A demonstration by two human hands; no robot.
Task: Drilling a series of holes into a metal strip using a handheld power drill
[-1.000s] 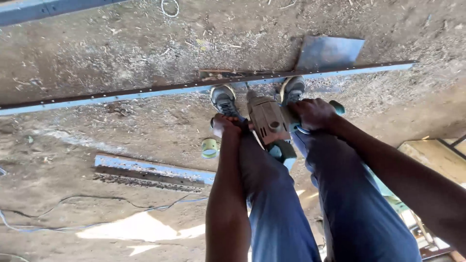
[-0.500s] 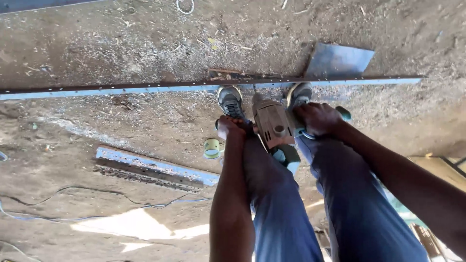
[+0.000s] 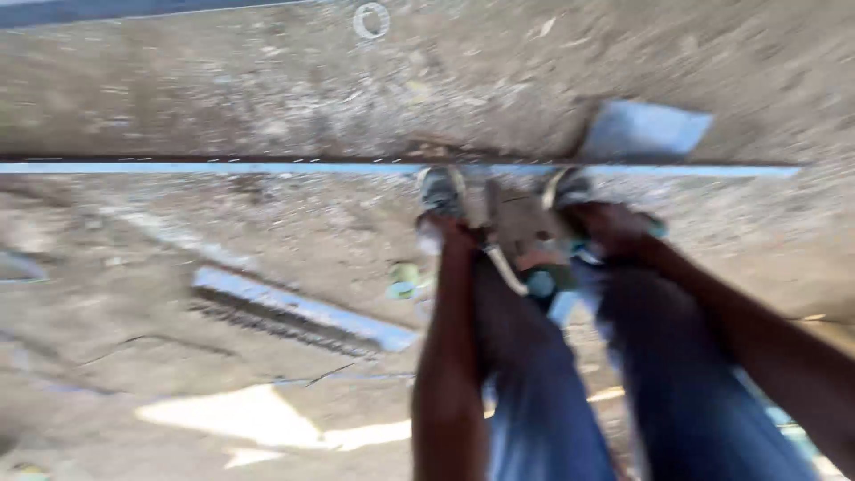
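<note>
Both hands are closed on the power drill: left hand at 9 o'clock, right hand at 3 o'clock; the drill looks blurred, tan-grey.

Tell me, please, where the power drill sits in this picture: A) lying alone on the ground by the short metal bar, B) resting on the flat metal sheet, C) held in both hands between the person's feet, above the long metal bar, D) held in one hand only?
C: the left hand and right hand both grip the drill between the shoes, at the long metal bar.

Outdoor metalwork yard (dirt ground, steel bar)
</note>
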